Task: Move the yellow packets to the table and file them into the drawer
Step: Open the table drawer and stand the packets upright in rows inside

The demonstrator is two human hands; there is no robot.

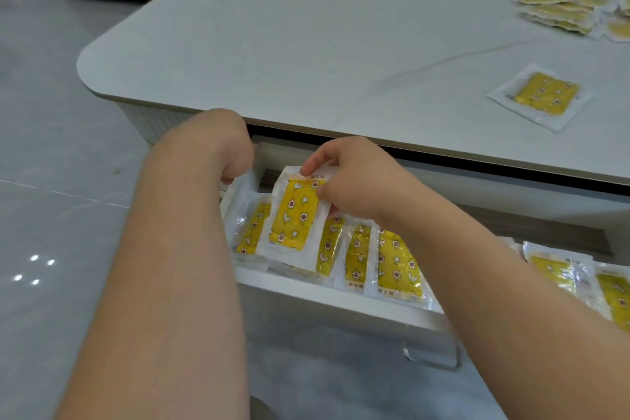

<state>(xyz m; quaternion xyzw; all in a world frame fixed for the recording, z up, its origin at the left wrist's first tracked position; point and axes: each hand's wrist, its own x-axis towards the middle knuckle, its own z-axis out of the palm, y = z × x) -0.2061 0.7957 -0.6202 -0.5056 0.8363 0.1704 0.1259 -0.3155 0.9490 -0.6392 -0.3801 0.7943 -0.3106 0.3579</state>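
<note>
Currently: right hand (351, 177) fingers (311, 167) clamped on the top edge of one yellow packet (293, 215), held upright, slightly tilted, over the open drawer (324, 297). Left hand (218, 147), just left of those fingers, is curled down at the clear edge of the end packet (240, 201); whether it grips cannot be told. Below the right fingers, a row of packets (395, 269) stands on edge in the drawer. Well beyond, rightward on the table (306, 44): a single packet (542, 95) lying flat and, farther back, a loose pile (559, 10).
</note>
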